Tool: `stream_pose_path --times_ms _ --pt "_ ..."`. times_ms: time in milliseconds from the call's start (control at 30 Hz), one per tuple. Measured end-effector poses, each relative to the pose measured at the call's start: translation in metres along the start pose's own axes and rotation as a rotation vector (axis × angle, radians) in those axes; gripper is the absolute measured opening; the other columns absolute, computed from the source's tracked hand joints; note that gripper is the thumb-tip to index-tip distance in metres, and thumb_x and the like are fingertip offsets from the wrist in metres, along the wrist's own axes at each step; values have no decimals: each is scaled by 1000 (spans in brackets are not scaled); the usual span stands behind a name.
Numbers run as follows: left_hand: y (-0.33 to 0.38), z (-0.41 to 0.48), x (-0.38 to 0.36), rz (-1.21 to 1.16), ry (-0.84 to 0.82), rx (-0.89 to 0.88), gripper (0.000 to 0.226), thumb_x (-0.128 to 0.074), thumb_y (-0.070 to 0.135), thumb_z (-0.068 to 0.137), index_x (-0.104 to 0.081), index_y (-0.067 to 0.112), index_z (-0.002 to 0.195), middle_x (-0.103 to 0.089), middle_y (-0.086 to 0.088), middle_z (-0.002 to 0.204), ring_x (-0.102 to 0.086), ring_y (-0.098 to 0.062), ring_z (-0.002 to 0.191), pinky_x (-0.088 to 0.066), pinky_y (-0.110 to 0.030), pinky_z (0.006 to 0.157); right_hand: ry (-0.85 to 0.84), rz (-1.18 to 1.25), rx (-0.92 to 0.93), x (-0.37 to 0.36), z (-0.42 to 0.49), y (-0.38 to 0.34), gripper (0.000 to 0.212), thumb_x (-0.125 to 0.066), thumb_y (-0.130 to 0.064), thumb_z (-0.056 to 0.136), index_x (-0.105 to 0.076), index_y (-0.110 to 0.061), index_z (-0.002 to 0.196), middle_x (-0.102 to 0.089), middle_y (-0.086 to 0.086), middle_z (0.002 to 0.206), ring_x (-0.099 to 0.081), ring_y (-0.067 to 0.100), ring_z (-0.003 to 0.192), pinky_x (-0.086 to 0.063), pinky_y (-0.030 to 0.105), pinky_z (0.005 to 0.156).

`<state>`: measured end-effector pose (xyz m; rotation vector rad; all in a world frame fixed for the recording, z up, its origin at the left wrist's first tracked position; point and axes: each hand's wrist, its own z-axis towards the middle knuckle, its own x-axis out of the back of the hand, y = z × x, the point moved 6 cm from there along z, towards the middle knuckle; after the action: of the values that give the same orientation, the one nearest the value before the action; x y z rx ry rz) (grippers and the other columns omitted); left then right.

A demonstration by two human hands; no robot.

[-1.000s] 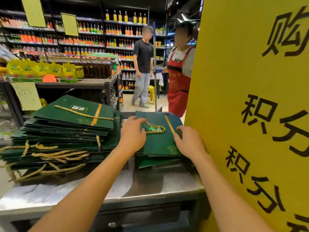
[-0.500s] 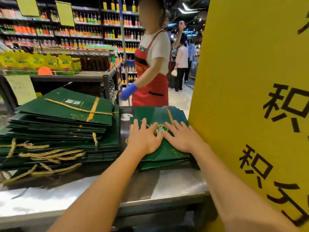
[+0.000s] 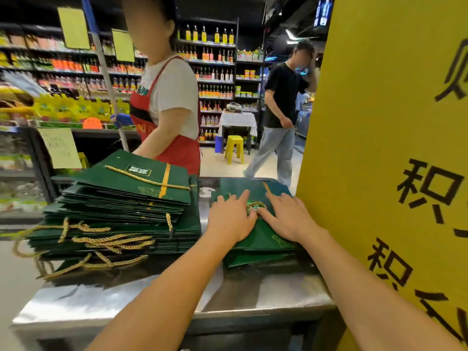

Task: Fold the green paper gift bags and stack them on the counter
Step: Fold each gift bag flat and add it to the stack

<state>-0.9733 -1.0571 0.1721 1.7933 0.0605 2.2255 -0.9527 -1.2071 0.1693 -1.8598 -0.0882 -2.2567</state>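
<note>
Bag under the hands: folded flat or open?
Folded flat. The green bag lies flat atop the small stack, left hand and right hand pressing it with straight fingers, its gold rope handle lying on top.

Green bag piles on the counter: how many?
2. The tall pile at left; the low pile beside it at right, under left hand and right hand. More may hide behind.

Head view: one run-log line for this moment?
step: flattening | left hand: presses small bag stack | right hand: presses same stack | tall bag stack: untouched
</note>
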Motion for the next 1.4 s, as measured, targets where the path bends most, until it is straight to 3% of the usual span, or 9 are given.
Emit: stream_pose_path --times_ms 67,133,367,567,733,967,1100,1233,1400 --pt "2 -9 32 15 105 -39 47 -39 45 103 -48 20 141 -62 -8 130 -59 -33 116 -48 -42 86 208 89 54 27 -3 -14 42 -36 -44 105 -62 -18 125 -64 6 118 -57 31 120 -42 42 93" --pt "-4 -21 66 7 209 -63 35 -42 42 102 -62 18 119 -66 -4 114 -63 -29 102 -46 -39 77 312 282 91 46 -7 -36 32 -42 -33 104 -60 -17 84 -58 0 81 -61 32 87 -41 41 70" --pt "-99 -74 163 87 416 54 24 -50 32 100 -67 16 95 -66 -1 90 -61 -24 84 -50 -36 69 135 693 152 54 -2 -134 50 -53 -35 102 -37 -16 59 -34 -1 54 -34 16 52 -27 32 54" --pt "-201 -105 199 125 487 328 35 -59 45 96 -69 13 105 -68 -7 101 -64 -29 92 -56 -43 77 -6 753 40 35 9 -175 60 -57 -53 98 -30 -17 57 -28 -2 50 -35 17 45 -37 29 58" --pt "-251 -113 179 -17 368 542 53 -55 60 93 -65 11 76 -57 -3 65 -63 -30 77 -50 -35 65 -12 814 -21 28 10 -180 63 -67 -52 91 -28 -20 53 -22 -7 43 -29 17 43 -32 30 57" --pt "-247 -118 169 -97 474 568 41 -57 51 97 -77 20 114 -71 -7 103 -50 -35 116 -47 -44 94 -24 820 -48 18 10 -180 57 -75 -47 85 -35 -18 57 -33 3 55 -57 40 64 -52 43 76" --pt "-242 -127 170 -236 576 492 36 -63 49 92 -79 20 106 -73 -2 103 -57 -34 114 -48 -51 97 59 907 -48 28 0 -174 37 -75 -47 85 -66 -16 102 -61 3 95 -61 21 93 -48 37 87" --pt "-224 -146 170 -335 637 424 36 -69 48 90 -75 20 112 -69 0 113 -59 -27 115 -48 -54 100 144 1145 -89 44 -22 -160 46 -75 -37 89 -57 -14 124 -62 -2 108 -64 18 100 -55 39 90" --pt "-180 -175 155 -624 631 326 25 -76 38 88 -66 26 108 -64 3 113 -59 -14 108 -48 -34 94 48 1737 -127 44 -46 -139 37 -70 -16 95 -53 -5 126 -71 15 115 -74 27 94 -62 42 82"
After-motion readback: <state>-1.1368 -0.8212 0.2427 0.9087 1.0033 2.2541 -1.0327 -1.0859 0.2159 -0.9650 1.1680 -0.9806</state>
